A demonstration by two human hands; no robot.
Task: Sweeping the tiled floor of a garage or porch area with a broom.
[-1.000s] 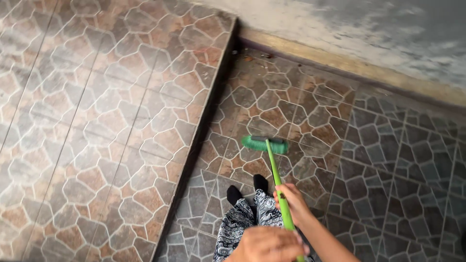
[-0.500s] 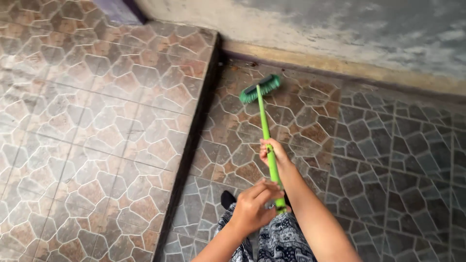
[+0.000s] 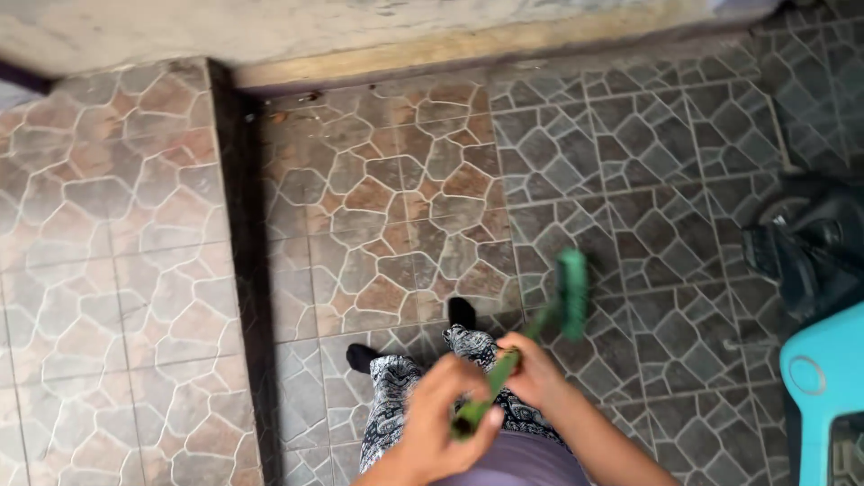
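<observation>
You hold the thin green plastic broom handle (image 3: 493, 382) with both hands closed around it, left hand (image 3: 445, 418) low at the end, right hand (image 3: 533, 371) higher toward one o'clock, so its blurred green brush head (image 3: 571, 292) reaches the stone-pattern tile floor (image 3: 396, 198).

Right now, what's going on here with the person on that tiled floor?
A person stands on a stone-patterned tiled floor and grips a green long-handled brush with both hands. The left hand wraps the near end of the handle, the right hand holds it further along. The blurred brush head hangs over the grey tiles. A raised tiled step lies to the left, and a turquoise plastic object sits at the right edge.
</observation>
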